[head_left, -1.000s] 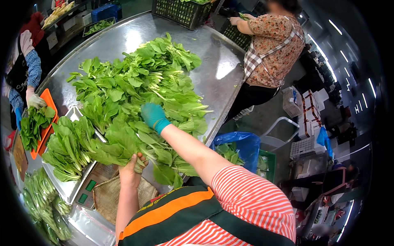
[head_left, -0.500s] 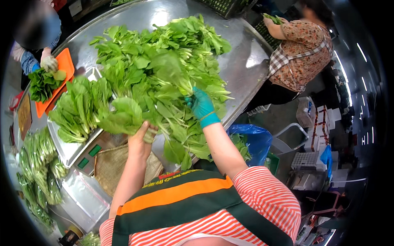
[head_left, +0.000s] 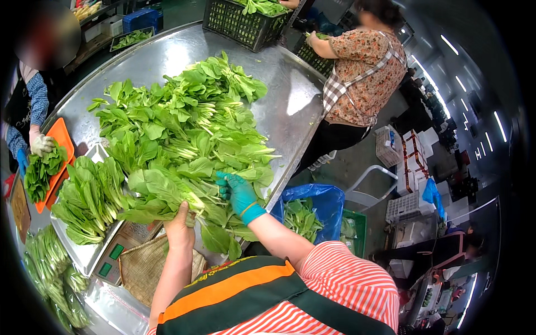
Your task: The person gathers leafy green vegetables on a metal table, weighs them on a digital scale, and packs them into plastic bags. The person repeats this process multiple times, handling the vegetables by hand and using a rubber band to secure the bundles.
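My bare left hand (head_left: pixel 180 228) is closed round the pale stems of a bunch of leafy greens (head_left: pixel 159 187), whose broad leaves point up and left. To its right, my right hand (head_left: pixel 241 196) wears a teal glove with a band at the wrist. Its fingers are curled in against the greens; what lies between them, if anything, is hidden. Beyond both hands spreads a large heap of loose leafy greens (head_left: pixel 173 123) on the metal table (head_left: pixel 184 47). A pile of greens (head_left: pixel 89 198) rests on a white tray (head_left: pixel 72 248) to my left.
Near the tray are a scale (head_left: pixel 114 259) and a woven mat (head_left: pixel 146 271). Bagged greens (head_left: pixel 47 268) lie far left. A gloved co-worker's hand (head_left: pixel 41 145) holds greens by an orange basket (head_left: pixel 60 134). Right stand a blue-lined bin (head_left: pixel 332 195) and another person (head_left: pixel 363 72).
My right hand has brought the greens it held down toward the left hand's bunch and no longer visibly holds them. The view has shifted, showing more of the crate at the back.
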Demonstrator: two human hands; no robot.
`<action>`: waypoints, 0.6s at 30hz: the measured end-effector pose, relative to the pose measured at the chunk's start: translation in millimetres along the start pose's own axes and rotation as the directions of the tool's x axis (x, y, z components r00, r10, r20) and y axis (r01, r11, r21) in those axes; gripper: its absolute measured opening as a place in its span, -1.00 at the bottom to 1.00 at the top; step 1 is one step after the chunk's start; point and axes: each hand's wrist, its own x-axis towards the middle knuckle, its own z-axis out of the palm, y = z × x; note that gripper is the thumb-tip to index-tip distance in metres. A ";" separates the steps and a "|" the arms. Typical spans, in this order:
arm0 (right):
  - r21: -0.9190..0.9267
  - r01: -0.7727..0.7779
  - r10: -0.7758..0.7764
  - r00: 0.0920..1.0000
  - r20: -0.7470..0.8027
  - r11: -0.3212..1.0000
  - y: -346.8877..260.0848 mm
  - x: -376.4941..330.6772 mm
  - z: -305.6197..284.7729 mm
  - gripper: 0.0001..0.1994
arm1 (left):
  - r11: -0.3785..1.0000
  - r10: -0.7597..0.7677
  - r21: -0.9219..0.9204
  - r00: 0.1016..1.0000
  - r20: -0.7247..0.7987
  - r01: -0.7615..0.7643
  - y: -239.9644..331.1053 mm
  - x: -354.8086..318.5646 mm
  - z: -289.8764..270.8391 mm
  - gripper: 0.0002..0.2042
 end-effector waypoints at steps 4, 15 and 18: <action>-0.532 0.177 0.120 0.871 0.476 0.828 -14.0 -29.8 21.5 -0.60 | 0.946 0.050 0.320 0.998 0.036 -0.059 -4.8 4.1 -18.7 -0.51; -0.328 0.081 -0.025 0.985 0.169 0.941 -0.7 -16.4 24.5 -0.78 | 0.930 -0.141 0.353 0.986 0.085 0.103 11.4 -7.7 -27.5 -0.66; -0.328 0.171 -0.104 0.972 0.211 0.929 -9.5 -14.6 28.1 -0.79 | 0.691 0.022 0.711 0.988 0.156 -0.127 16.5 -10.8 -41.2 -0.72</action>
